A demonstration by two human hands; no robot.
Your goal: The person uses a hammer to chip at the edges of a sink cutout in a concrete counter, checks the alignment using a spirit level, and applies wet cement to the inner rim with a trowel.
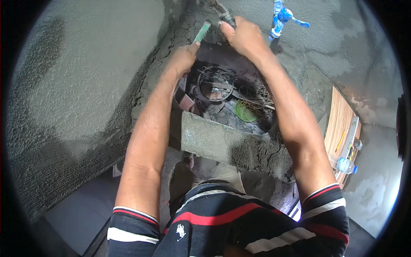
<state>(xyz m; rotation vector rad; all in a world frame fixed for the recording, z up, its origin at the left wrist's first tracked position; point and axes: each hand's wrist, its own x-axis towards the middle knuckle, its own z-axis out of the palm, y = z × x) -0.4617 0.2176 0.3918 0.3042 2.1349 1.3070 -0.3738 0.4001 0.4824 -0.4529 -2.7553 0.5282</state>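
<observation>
My left hand [183,59] is closed round a short green rod [203,31], whose far end, smeared with grey, points up and to the right. Close by on the right, my right hand [247,37] grips a dark ribbed handle [225,15]; its far part runs out at the top of the view, so I cannot tell what tool it belongs to. Both hands are over the far rim of a rectangular opening [222,55] in the wet grey cement [158,60]. The cement at that rim looks rough and cracked.
Inside the opening lie a round metal ring [215,83], tangled wire [261,96] and a green mesh disc [245,111]. A cement ledge [205,135] crosses its near side. A blue-and-white tap [284,17] projects at far right. A plastic bottle [344,165] lies by wood-grain boards [336,113].
</observation>
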